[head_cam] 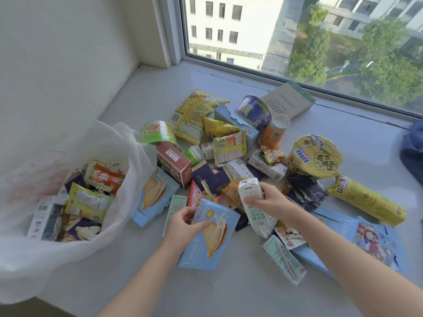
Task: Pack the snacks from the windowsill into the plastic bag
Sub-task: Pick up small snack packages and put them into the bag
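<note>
A white plastic bag (pixel 34 259) lies open at the left of the windowsill (pixel 148 92), with several snack packs inside it. My left hand (pixel 183 227) grips the upper edge of a light blue pie box (pixel 212 239) near the sill's front. My right hand (pixel 272 200) is closed around a white and green milk carton (pixel 254 207), held tilted over the pile. Loose snacks cover the middle of the sill: a brown Geerus box (pixel 174 165), a green cup (pixel 158 132), a blue cup (pixel 254 110), an orange can (pixel 274 131), a yellow noodle bowl (pixel 317 156) and a yellow tube (pixel 366 200).
The window glass (pixel 297 37) runs along the back, and a wall (pixel 57 53) stands at the left. A grey-brown carton (pixel 288 100) leans by the window frame. Blue cloth (pixel 412 147) lies at the right edge. Flattened blue boxes (pixel 332 229) lie under my right forearm.
</note>
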